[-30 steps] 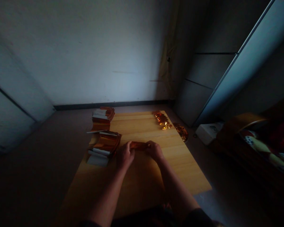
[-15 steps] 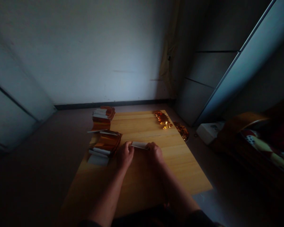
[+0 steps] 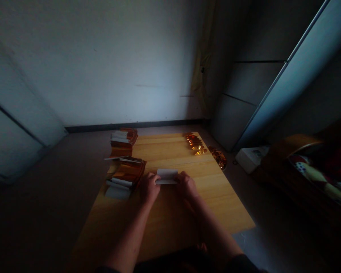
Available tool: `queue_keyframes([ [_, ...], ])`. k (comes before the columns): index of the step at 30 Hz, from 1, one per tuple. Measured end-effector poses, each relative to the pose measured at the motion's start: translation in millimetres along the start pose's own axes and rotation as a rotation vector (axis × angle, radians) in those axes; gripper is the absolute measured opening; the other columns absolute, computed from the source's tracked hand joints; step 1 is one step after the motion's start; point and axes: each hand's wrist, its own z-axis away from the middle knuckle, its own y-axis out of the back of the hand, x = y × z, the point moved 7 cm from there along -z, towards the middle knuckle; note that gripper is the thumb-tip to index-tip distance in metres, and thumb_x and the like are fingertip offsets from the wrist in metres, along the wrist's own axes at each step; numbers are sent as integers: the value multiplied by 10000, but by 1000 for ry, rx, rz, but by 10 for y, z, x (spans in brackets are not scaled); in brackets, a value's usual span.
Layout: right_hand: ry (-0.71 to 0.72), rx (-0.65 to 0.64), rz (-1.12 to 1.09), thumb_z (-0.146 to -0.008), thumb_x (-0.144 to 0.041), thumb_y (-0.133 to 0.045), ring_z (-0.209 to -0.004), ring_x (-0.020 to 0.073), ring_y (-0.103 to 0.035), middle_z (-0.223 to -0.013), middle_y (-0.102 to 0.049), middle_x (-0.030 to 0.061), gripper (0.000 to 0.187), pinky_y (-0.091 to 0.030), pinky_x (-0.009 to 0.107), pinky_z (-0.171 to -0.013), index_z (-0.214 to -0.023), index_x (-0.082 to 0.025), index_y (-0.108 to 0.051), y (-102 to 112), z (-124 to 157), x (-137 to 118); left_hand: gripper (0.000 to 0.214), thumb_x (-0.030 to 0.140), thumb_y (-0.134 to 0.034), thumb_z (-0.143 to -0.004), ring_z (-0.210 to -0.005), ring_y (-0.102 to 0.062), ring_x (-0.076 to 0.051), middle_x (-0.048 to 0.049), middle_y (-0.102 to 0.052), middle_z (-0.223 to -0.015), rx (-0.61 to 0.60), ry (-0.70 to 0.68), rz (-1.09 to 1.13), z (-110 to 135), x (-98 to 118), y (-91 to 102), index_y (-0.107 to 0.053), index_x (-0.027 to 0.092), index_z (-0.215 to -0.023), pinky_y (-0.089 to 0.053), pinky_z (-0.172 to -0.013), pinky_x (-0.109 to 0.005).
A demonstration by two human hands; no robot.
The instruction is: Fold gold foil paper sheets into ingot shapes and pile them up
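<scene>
A small sheet of paper [image 3: 167,174], whitish on the side that shows, is stretched between my two hands above the table's middle. It has a crease running across it, with the near edge bent up. My left hand [image 3: 150,186] pinches its left end, and my right hand [image 3: 186,185] pinches its right end. Close to my left hand lies a stack of copper-gold foil paper sheets [image 3: 129,172] with white undersides. Folded shiny gold foil pieces [image 3: 195,143] stand in a row at the table's far right corner.
The wooden table [image 3: 216,189] stands before a pale wall. Another foil paper stack [image 3: 124,135] lies at its far left corner. More gold foil pieces [image 3: 218,157] lie below the right edge. A white box [image 3: 250,159] and a wooden armrest [image 3: 301,146] are further right.
The paper between my hands shows more of its white face now, opened out and tilted, where it was a narrow strip before. Both hands stay nearly in place.
</scene>
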Motion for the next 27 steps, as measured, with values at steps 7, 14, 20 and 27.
queue_keyframes([
  [7,-40,102,-325,-747,-159,-505,-756,138,-587,-945,-644,44,275,-464,228,-677,-953,-193,-685,111,-179,211,240,84,-553,-652,-900,-528,-192,-48,-599,-859,-47,-11,-83,7,52,-1,-687,201,-813,-403,-813,-297],
  [14,-123,-18,-30,-734,-296,-627,-884,191,-589,-934,-672,70,315,-423,253,-739,-1026,-185,-664,93,-415,102,160,217,-551,-713,-901,-527,-203,-52,-590,-863,-42,-35,-75,16,93,21,-674,194,-813,-406,-812,-311],
  [20,-131,-108,167,-687,-339,-664,-973,234,-530,-1031,-608,99,354,-393,291,-762,-1015,-208,-652,-1,-452,-19,175,246,-522,-756,-899,-526,-202,-57,-586,-876,-51,-74,-112,34,132,29,-668,195,-837,-397,-807,-308],
  [27,-93,-63,148,-677,-260,-644,-1003,218,-490,-1091,-556,66,351,-378,293,-769,-1023,-230,-593,16,-396,-37,166,245,-539,-775,-912,-512,-198,-53,-582,-900,-75,-67,-145,63,143,7,-680,221,-857,-391,-795,-295],
])
